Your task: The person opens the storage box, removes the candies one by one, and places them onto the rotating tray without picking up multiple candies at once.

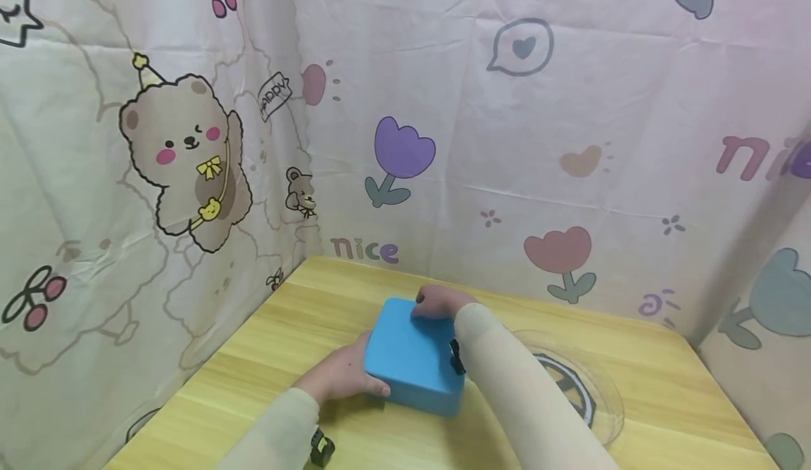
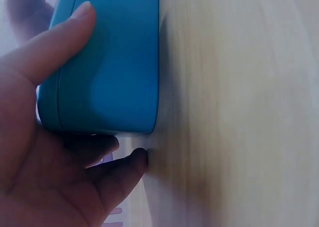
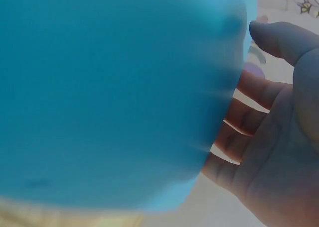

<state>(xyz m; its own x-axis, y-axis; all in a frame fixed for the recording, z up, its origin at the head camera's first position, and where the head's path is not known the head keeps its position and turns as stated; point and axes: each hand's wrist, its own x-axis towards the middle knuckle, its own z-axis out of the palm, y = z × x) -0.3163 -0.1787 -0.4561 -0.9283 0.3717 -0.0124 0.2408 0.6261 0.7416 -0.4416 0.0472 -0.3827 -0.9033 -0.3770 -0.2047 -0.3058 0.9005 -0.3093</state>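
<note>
A blue box with rounded corners and a thin lid seam sits on the wooden table. My left hand holds its near left corner. In the left wrist view the thumb lies on one side wall, across from the fingers around the corner. At the far edge is my right hand, bent over the top of the box. The right wrist view shows its fingers reaching behind the blue surface, with the thumb at the rim; those fingertips are hidden.
Right of the box, partly under my right forearm, lies a clear round item with a dark and white ring inside. The wooden tabletop ends at printed curtains behind and to the left. Small black devices hang at both sleeves.
</note>
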